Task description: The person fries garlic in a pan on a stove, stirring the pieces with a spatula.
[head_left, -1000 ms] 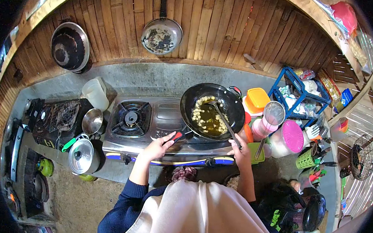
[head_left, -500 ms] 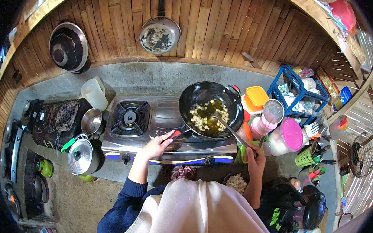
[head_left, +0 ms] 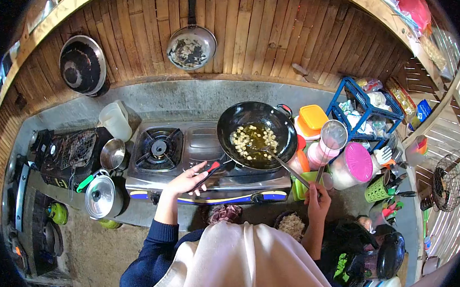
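Note:
My right hand is closed round the handle of a long metal cooking spatula, whose far end dips into the oil. The black wok sits on the right burner, with pale chopped pieces frying in it. My left hand is at the red-and-black wok handle, thumb and fingers spread on either side of it. A round strainer leans over the pink containers beside the wok; its thin handle reaches down to my right hand and overlaps it in this view.
The two-burner stove has a bare left burner. A lidded pot, a small saucepan and a plastic jug stand left. To the right are a pink-lidded container, an orange-lidded box and a blue rack.
My left hand has loosened on the wok handle, its fingers spreading apart. The spatula's end has shifted toward me in the wok, and the pale pieces have spread differently.

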`<state>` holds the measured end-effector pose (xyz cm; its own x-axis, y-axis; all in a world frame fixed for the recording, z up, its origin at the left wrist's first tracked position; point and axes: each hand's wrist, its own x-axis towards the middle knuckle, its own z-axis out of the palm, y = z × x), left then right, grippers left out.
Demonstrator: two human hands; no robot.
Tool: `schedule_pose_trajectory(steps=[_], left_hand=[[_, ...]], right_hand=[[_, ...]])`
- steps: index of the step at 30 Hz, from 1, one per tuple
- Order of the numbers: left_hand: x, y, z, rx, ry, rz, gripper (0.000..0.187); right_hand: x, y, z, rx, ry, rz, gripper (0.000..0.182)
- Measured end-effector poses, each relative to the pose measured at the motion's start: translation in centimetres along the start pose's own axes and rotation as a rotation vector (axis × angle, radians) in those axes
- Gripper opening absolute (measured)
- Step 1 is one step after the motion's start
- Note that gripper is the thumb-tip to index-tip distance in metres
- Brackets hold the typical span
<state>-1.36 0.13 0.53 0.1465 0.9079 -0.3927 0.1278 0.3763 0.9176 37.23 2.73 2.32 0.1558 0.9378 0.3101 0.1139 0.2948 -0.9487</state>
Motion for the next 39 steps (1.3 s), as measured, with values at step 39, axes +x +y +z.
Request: schedule_pose_trajectory(steps=[39], left_hand=[[13.5,-10.7,6.2,0.693,0.53,0.347,0.047]], right_hand=[[6.1,1.6,6.9,-0.656,-0.579,-0.159,0.042]])
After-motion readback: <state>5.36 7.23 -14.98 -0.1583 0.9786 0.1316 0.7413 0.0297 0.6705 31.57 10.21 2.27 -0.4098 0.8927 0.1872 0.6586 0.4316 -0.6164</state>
